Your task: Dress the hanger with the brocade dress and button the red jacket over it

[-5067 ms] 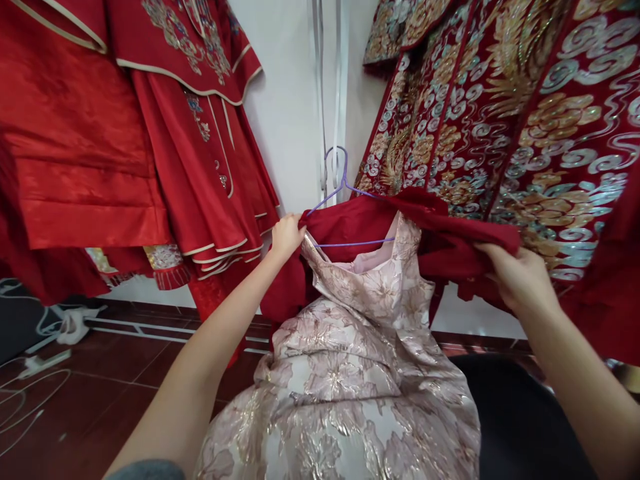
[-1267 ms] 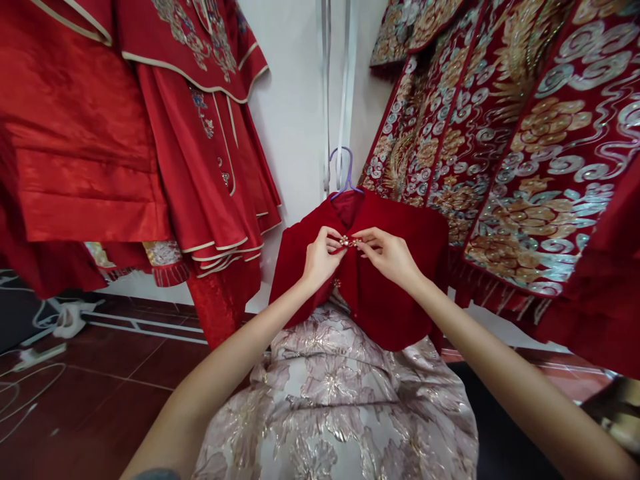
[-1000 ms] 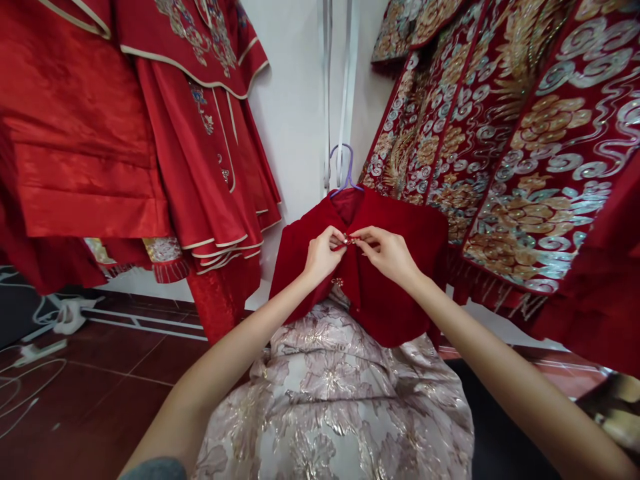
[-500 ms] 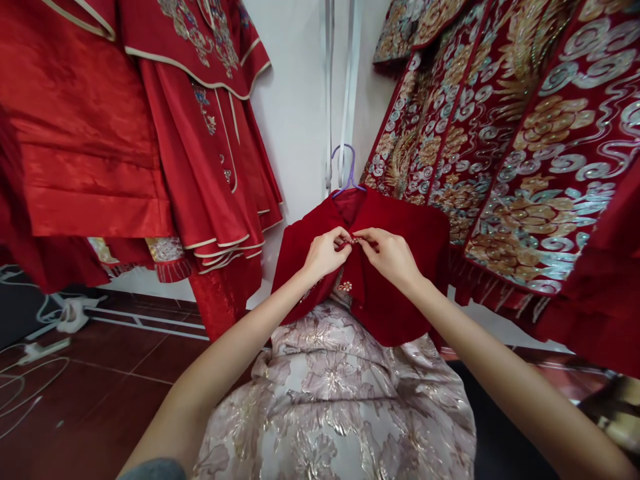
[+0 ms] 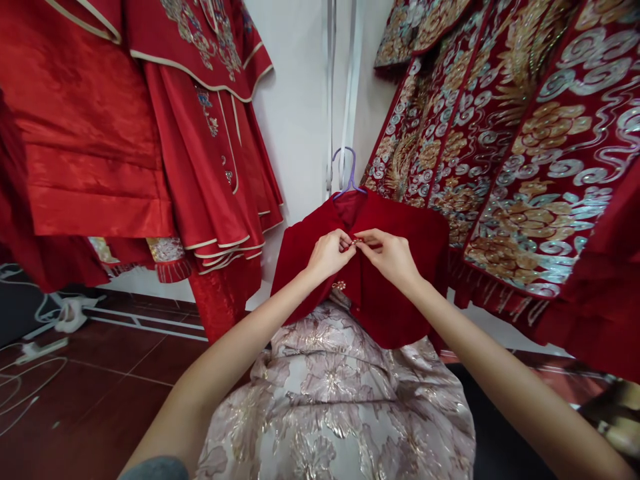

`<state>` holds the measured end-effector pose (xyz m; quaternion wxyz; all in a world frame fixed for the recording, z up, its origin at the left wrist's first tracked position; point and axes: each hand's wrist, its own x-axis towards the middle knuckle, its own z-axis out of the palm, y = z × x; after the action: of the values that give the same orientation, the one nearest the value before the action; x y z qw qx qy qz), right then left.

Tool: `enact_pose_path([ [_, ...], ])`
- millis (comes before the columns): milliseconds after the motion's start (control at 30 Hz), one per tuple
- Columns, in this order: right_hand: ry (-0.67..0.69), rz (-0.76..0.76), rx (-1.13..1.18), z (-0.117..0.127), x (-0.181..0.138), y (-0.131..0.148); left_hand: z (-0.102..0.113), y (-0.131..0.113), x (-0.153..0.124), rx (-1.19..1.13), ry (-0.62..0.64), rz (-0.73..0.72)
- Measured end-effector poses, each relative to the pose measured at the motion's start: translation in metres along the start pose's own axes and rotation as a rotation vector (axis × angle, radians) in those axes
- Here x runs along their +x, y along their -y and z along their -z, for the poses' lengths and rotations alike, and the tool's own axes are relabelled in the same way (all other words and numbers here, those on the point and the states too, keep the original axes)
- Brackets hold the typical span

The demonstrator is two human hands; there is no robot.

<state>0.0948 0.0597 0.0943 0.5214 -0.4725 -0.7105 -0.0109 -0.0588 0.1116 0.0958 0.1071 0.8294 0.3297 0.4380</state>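
Observation:
A dark red short jacket (image 5: 410,267) hangs on a purple hanger (image 5: 351,175), over a pale dress (image 5: 333,393) with a metallic flower pattern. At the jacket's upper front, my left hand (image 5: 327,255) and my right hand (image 5: 390,257) meet fingertip to fingertip. Both pinch closed around a small gold ornamental button (image 5: 355,242), mostly covered by the fingers. Which hand grips the button and which the opposite front edge is hard to see. Just below, a second flower-shaped gold button (image 5: 339,286) sits on the jacket front.
Red garments with pale trim (image 5: 200,127) hang at the left, and an embroidered red garment (image 5: 530,167) at the right. White rack poles (image 5: 330,93) rise behind the hanger. White shoes (image 5: 71,315), a power strip (image 5: 43,349) and cables lie on the floor at the left.
My hands stay pinched at the button, having shifted very slightly. The lower flower button has moved a little to the left with the jacket's front edge.

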Motion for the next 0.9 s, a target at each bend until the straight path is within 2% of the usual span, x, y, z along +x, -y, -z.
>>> enact_pose_path([
  [300, -0.007, -0.024, 0.062, 0.000, 0.008, -0.011, 0.005, -0.005, 0.002, 0.254, 0.053, -0.045],
  [633, 0.002, -0.082, 0.104, -0.004, 0.015, -0.019, 0.005, -0.009, 0.010, 0.308, 0.085, -0.098],
  [767, -0.034, -0.073, 0.128, -0.016, 0.016, -0.028, -0.001, -0.007, 0.009, 0.220, 0.066, -0.071],
  [900, -0.151, -0.098, 0.347, -0.034, -0.002, -0.036, -0.022, 0.000, 0.004, -0.135, -0.059, 0.095],
])
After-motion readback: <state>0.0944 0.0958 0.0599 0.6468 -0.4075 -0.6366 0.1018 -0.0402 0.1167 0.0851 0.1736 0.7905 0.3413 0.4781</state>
